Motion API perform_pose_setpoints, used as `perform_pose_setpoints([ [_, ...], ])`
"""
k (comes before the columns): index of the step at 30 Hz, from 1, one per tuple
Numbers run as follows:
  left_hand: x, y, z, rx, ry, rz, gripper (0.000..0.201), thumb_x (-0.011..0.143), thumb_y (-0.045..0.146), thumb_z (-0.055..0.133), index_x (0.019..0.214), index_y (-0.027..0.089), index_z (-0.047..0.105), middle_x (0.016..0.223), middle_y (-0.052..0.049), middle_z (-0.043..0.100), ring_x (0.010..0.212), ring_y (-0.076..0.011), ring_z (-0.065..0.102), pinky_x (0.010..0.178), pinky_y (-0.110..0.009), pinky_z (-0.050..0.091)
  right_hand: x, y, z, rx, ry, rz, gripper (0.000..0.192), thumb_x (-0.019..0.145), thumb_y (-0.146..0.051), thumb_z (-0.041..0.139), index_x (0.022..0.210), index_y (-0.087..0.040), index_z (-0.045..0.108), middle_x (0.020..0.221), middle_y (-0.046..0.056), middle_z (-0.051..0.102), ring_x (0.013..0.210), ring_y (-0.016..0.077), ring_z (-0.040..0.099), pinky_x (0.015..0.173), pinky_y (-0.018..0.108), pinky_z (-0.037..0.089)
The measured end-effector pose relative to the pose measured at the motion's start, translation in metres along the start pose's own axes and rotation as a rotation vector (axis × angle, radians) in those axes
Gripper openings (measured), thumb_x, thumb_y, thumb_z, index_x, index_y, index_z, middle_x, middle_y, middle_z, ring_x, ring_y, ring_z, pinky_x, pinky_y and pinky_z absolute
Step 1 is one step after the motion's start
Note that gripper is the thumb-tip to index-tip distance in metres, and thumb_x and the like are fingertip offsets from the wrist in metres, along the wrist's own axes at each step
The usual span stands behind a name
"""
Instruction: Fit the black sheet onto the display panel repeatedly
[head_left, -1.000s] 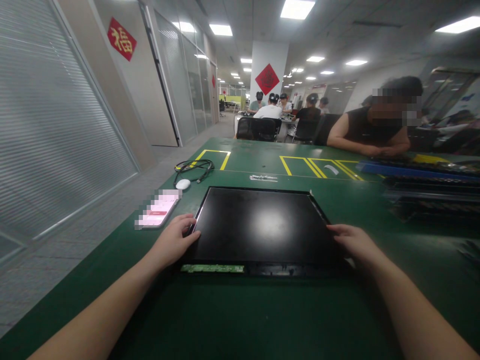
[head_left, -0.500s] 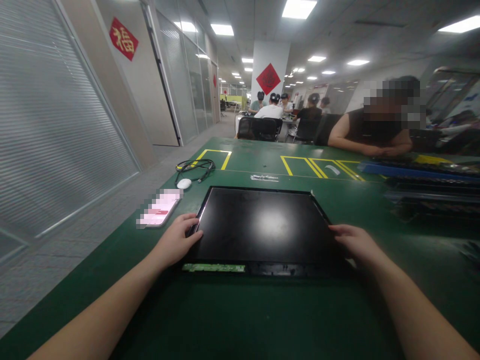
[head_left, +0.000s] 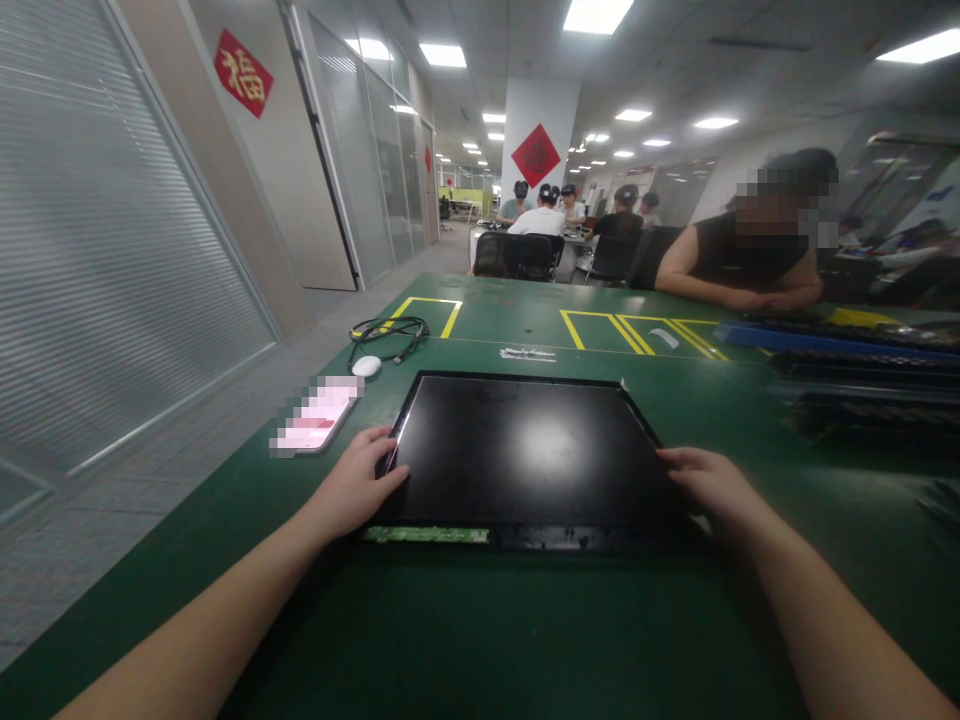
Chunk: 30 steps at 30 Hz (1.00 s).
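A black display panel (head_left: 517,440) lies screen up on the green table in front of me, its glass reflecting a ceiling light. Along its near edge a green circuit board strip (head_left: 426,535) is exposed at the left, with a dark frame beside it. My left hand (head_left: 364,480) grips the panel's left edge, the thumb resting over the border and the fingers along the side. My right hand (head_left: 709,482) holds the right edge, with the fingertips on the rim; the undersides of its fingers are partly hidden.
A phone (head_left: 319,415), a white oval object (head_left: 367,366) and a coiled black cable (head_left: 390,338) lie left of the panel. Dark and blue parts (head_left: 840,370) are piled at the right. Across the table a person (head_left: 750,250) leans on its far edge. Yellow tape (head_left: 637,335) marks the surface.
Both hands keep their places on the panel's sides. The view has shifted very slightly; nothing else has visibly moved.
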<state>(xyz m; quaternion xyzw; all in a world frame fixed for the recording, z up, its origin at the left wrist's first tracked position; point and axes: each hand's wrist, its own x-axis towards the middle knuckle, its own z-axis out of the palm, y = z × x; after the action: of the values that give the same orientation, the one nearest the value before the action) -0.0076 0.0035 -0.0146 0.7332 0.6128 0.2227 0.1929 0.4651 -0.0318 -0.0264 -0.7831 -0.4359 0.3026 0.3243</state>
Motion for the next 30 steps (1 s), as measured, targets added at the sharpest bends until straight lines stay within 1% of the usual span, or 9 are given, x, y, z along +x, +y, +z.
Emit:
perform_pose_setpoints([
  [4, -0.005, 0.003, -0.01, -0.118, 0.011, 0.048, 0.067, 0.079, 0.057, 0.055, 0.132, 0.016, 0.056, 0.148, -0.017, 0.041, 0.132, -0.0349, 0.046, 0.103, -0.048, 0.046, -0.003, -0.003, 0.002, 0.076, -0.021, 0.063, 0.051, 0.069, -0.01, 0.056, 0.118, -0.014, 0.069, 0.085, 0.011, 0.074, 0.06, 0.0164, 0.064, 0.053, 0.026, 0.047],
  [6, -0.007, 0.003, -0.018, -0.082, 0.002, 0.096, 0.064, 0.078, 0.059, 0.057, 0.128, 0.018, 0.059, 0.145, -0.015, 0.045, 0.13, -0.0346, 0.049, 0.104, -0.049, 0.045, -0.004, -0.005, 0.002, 0.08, -0.018, 0.072, 0.051, 0.07, -0.009, 0.055, 0.119, -0.013, 0.069, 0.086, 0.011, 0.074, 0.061, 0.0167, 0.064, 0.053, 0.026, 0.047],
  [9, -0.009, 0.003, -0.028, 0.058, -0.078, 0.184, 0.058, 0.076, 0.058, 0.063, 0.121, 0.022, 0.065, 0.141, -0.012, 0.053, 0.129, -0.0358, 0.05, 0.108, -0.051, 0.039, -0.005, -0.007, 0.002, 0.062, -0.01, 0.083, 0.051, 0.071, -0.009, 0.054, 0.119, -0.012, 0.068, 0.088, 0.012, 0.074, 0.06, 0.0165, 0.064, 0.052, 0.026, 0.047],
  [11, -0.011, 0.002, -0.031, 0.105, -0.151, 0.216, 0.057, 0.076, 0.056, 0.066, 0.123, 0.024, 0.065, 0.145, -0.011, 0.05, 0.13, -0.0359, 0.049, 0.109, -0.05, 0.039, -0.005, -0.008, 0.001, 0.055, -0.01, 0.085, 0.051, 0.071, -0.009, 0.053, 0.12, -0.011, 0.067, 0.09, 0.012, 0.074, 0.059, 0.0165, 0.064, 0.052, 0.026, 0.047],
  [14, -0.012, 0.003, -0.034, 0.122, -0.261, 0.22, 0.058, 0.075, 0.051, 0.07, 0.128, 0.029, 0.063, 0.152, -0.008, 0.042, 0.133, -0.0353, 0.046, 0.108, -0.049, 0.04, -0.005, -0.008, 0.0, 0.042, -0.021, 0.081, 0.05, 0.072, -0.011, 0.053, 0.121, -0.012, 0.067, 0.091, 0.013, 0.074, 0.061, 0.0174, 0.065, 0.052, 0.026, 0.047],
  [16, -0.012, 0.003, -0.035, 0.13, -0.302, 0.212, 0.06, 0.073, 0.047, 0.072, 0.131, 0.031, 0.061, 0.155, -0.007, 0.04, 0.135, -0.0347, 0.044, 0.107, -0.048, 0.04, -0.005, -0.007, 0.0, 0.022, -0.023, 0.072, 0.049, 0.073, -0.013, 0.053, 0.12, -0.012, 0.067, 0.091, 0.013, 0.074, 0.062, 0.0181, 0.066, 0.052, 0.026, 0.047],
  [19, -0.011, 0.002, -0.037, 0.142, -0.306, 0.208, 0.062, 0.072, 0.042, 0.074, 0.132, 0.031, 0.06, 0.155, -0.007, 0.039, 0.135, -0.0338, 0.044, 0.108, -0.047, 0.04, -0.003, -0.006, 0.0, -0.003, -0.014, 0.056, 0.046, 0.074, -0.016, 0.055, 0.118, -0.013, 0.068, 0.091, 0.012, 0.075, 0.063, 0.018, 0.066, 0.053, 0.026, 0.047],
  [23, -0.01, -0.001, -0.039, 0.135, -0.291, 0.208, 0.059, 0.073, 0.042, 0.073, 0.13, 0.03, 0.062, 0.153, -0.007, 0.044, 0.133, -0.0334, 0.047, 0.108, -0.047, 0.039, -0.001, -0.004, 0.0, -0.023, -0.011, 0.047, 0.045, 0.075, -0.017, 0.055, 0.118, -0.013, 0.068, 0.09, 0.012, 0.075, 0.064, 0.0181, 0.067, 0.054, 0.026, 0.048],
  [30, -0.011, -0.002, -0.04, 0.129, -0.323, 0.233, 0.065, 0.071, 0.041, 0.076, 0.134, 0.035, 0.059, 0.153, -0.005, 0.043, 0.134, -0.032, 0.046, 0.108, -0.046, 0.039, -0.003, -0.006, 0.001, -0.009, -0.018, 0.056, 0.045, 0.074, -0.016, 0.056, 0.118, -0.013, 0.068, 0.09, 0.011, 0.075, 0.065, 0.0183, 0.067, 0.054, 0.026, 0.049],
])
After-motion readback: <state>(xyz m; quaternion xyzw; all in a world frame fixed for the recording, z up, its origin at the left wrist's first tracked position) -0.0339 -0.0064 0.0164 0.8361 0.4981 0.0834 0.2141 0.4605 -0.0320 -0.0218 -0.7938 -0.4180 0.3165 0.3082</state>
